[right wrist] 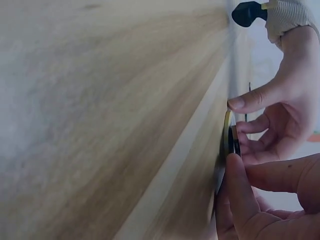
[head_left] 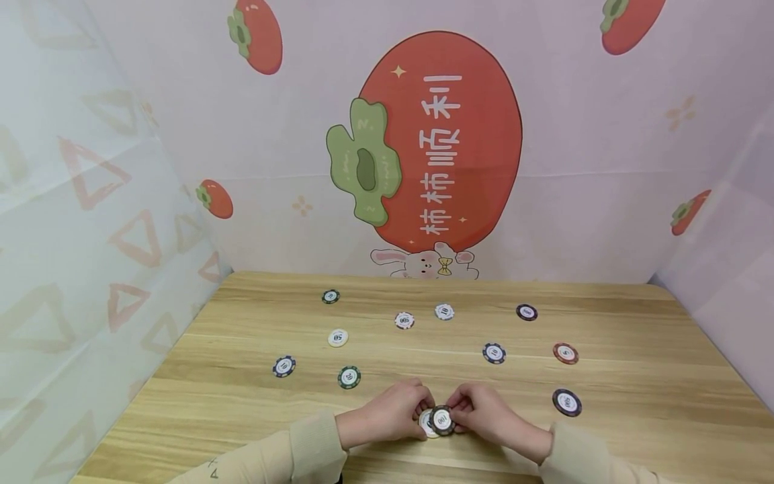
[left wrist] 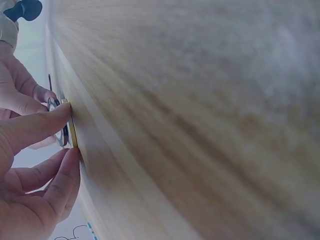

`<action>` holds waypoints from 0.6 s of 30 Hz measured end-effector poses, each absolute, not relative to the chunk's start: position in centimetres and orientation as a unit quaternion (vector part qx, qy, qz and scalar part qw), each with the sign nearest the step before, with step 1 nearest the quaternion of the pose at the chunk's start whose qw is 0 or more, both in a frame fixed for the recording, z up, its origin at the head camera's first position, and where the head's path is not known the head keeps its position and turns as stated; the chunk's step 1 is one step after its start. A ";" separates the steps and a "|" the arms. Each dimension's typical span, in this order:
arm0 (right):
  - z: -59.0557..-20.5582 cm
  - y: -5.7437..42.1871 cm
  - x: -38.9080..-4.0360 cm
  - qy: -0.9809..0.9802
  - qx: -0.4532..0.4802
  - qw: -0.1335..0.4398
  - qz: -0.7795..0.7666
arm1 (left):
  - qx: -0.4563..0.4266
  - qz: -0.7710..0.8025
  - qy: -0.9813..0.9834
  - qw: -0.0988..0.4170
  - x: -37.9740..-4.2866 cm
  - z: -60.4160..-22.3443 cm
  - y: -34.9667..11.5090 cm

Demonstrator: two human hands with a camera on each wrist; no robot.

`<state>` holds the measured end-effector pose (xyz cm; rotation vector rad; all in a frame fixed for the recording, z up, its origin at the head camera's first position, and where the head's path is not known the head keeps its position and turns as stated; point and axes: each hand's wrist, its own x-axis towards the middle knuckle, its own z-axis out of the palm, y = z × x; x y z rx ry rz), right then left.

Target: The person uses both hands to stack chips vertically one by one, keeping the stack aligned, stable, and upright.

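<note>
Near the table's front edge, my left hand [head_left: 396, 411] grips a pale poker chip [head_left: 425, 425] with a yellowish edge by its rim, between thumb and fingers. My right hand [head_left: 486, 415] pinches the right side of a black poker chip [head_left: 443, 419] marked 100, which overlaps the pale one from above. In the left wrist view, the yellow-edged chip [left wrist: 73, 132] stands on edge in the picture, thumb on one end and fingertips on the other. The right wrist view shows the dark chip [right wrist: 236, 141] lying against the pale one. The pale chip's face is partly hidden.
Several single chips lie scattered on the wooden table [head_left: 242, 417]: a green one [head_left: 349, 377], a white one [head_left: 338, 337] marked 50, a blue one [head_left: 494, 353], a red one [head_left: 566, 353] and a dark one [head_left: 567, 402]. A printed cloth [head_left: 562, 222] hangs behind.
</note>
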<state>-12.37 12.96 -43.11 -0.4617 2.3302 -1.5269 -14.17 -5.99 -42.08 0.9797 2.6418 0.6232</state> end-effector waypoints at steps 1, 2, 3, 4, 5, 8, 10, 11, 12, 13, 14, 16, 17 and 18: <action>-43.1 12.8 -12.3 0.819 -0.163 0.155 -0.527 | 0.336 0.216 0.908 0.129 -14.2 -42.1 -6.0; -43.2 12.7 -12.3 0.823 -0.166 0.150 -0.522 | 0.335 0.218 0.908 0.130 -14.1 -42.1 -6.0; -43.2 12.6 -12.3 0.828 -0.169 0.146 -0.514 | 0.334 0.218 0.908 0.130 -14.1 -42.0 -6.0; -43.2 12.5 -12.3 0.834 -0.172 0.141 -0.505 | 0.334 0.218 0.908 0.130 -14.1 -42.0 -6.0; -43.2 12.3 -12.3 0.840 -0.175 0.134 -0.495 | 0.334 0.218 0.908 0.129 -14.1 -42.0 -6.0; -43.2 11.9 -12.1 0.854 -0.181 0.123 -0.472 | 0.334 0.215 0.908 0.129 -14.1 -41.9 -6.0; -43.1 11.7 -12.1 0.862 -0.182 0.118 -0.457 | 0.335 0.213 0.909 0.129 -14.1 -41.8 -6.0; -43.2 11.7 -12.0 0.865 -0.184 0.117 -0.453 | 0.335 0.213 0.909 0.129 -14.0 -41.8 -6.0; -43.2 11.6 -12.0 0.866 -0.185 0.115 -0.450 | 0.334 0.213 0.909 0.131 -14.0 -41.8 -6.1; -43.2 11.5 -12.0 0.868 -0.186 0.114 -0.447 | 0.334 0.214 0.908 0.132 -14.0 -41.8 -6.1; -43.2 11.5 -12.0 0.869 -0.187 0.112 -0.445 | 0.332 0.215 0.909 0.134 -14.0 -41.8 -6.1; -43.2 11.4 -12.0 0.870 -0.189 0.110 -0.441 | 0.329 0.216 0.909 0.136 -14.0 -41.8 -6.1; -43.2 11.4 -12.0 0.872 -0.190 0.107 -0.439 | 0.328 0.218 0.909 0.137 -14.0 -41.9 -6.1; -43.1 11.4 -12.0 0.873 -0.191 0.104 -0.436 | 0.327 0.220 0.909 0.138 -14.0 -41.9 -6.1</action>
